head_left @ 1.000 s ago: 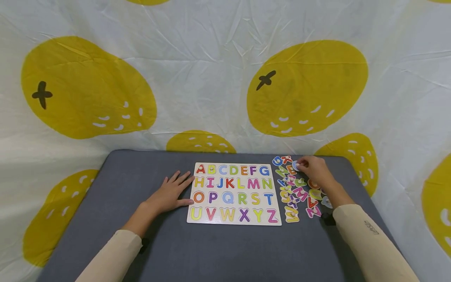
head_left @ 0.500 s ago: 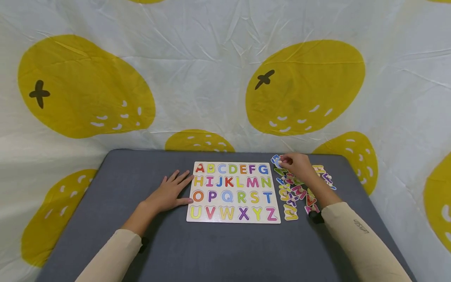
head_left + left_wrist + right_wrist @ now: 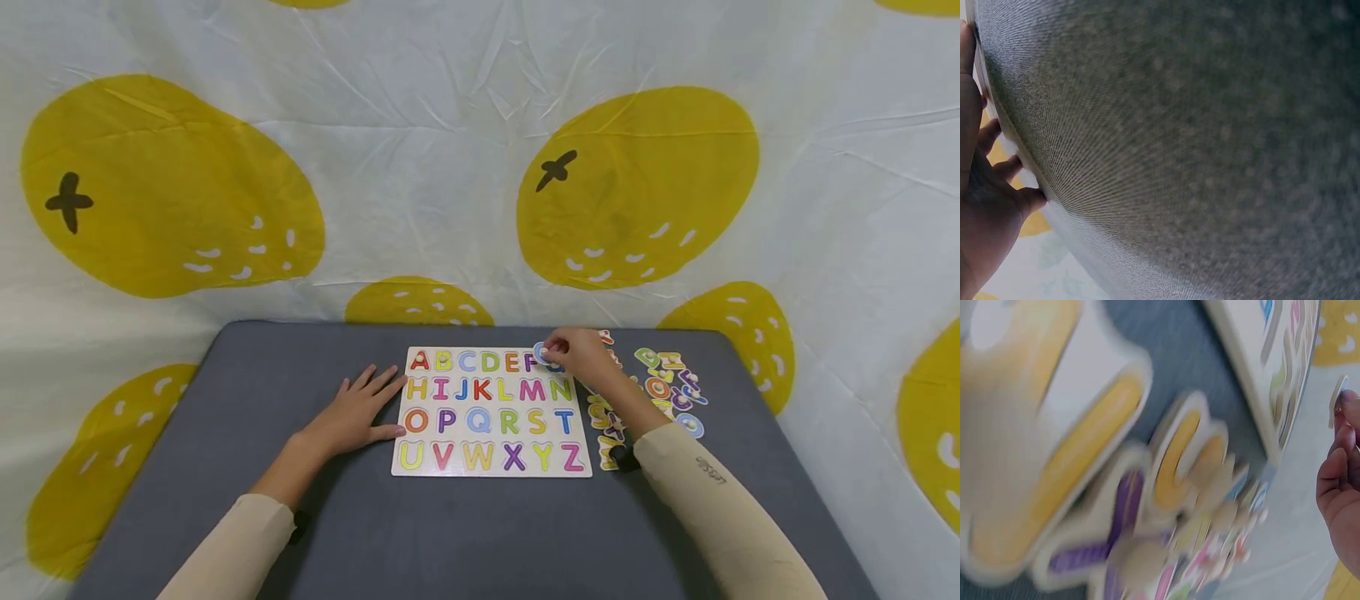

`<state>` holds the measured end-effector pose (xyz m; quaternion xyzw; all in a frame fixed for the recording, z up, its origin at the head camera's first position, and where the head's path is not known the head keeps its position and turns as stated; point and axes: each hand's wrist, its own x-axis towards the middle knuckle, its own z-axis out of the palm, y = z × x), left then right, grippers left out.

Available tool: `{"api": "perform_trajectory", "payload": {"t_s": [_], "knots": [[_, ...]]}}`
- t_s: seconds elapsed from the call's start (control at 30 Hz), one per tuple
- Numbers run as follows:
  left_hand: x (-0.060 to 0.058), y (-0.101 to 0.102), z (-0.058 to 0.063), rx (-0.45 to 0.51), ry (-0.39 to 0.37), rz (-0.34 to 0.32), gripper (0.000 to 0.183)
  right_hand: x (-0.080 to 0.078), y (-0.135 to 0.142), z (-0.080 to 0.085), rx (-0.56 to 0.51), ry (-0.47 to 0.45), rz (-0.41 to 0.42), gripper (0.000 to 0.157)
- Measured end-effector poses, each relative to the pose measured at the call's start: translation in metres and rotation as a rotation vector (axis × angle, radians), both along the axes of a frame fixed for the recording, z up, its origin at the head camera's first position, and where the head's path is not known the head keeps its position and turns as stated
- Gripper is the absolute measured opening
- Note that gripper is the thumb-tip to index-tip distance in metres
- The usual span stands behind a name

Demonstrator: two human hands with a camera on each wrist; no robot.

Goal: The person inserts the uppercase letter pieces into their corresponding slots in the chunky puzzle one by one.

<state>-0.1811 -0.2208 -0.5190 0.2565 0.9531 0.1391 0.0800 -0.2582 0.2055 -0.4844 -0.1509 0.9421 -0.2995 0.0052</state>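
Note:
My right hand (image 3: 588, 357) pinches a light-blue letter puzzle piece (image 3: 539, 352) by its knob, over the top right of the alphabet puzzle board (image 3: 491, 404) near the printed F and G. In the right wrist view the same piece (image 3: 1337, 400) stands edge-on between thumb and fingers, so its letter is not readable. My left hand (image 3: 352, 417) lies with spread fingers on the table, fingertips and thumb right at the board's left edge. A knobbed A piece (image 3: 420, 361) and B piece (image 3: 443, 360) sit in the board's top row.
Loose knobbed letter pieces (image 3: 658, 388) lie scattered right of the board, partly under my right forearm. A yellow piece (image 3: 1088, 434) and a purple X piece (image 3: 1124, 515) are close to the right wrist camera. Behind the grey table (image 3: 480, 533) hangs a fruit-print curtain (image 3: 420, 208).
My right hand has carried the light-blue letter piece leftward from the loose pieces to over the board's top right. My left hand has stayed at the board's edge.

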Motion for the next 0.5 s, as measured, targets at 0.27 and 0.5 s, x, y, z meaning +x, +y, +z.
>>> {"api": "perform_trajectory", "payload": {"t_s": [0.27, 0.5], "knots": [[0.002, -0.002, -0.003, 0.002, 0.010, 0.009, 0.093, -0.004, -0.039, -0.007, 0.007, -0.029, 0.054, 0.011], [0.001, -0.001, -0.003, 0.008, 0.013, 0.004, 0.093, -0.011, -0.072, -0.011, 0.020, -0.038, 0.096, 0.011]]}}
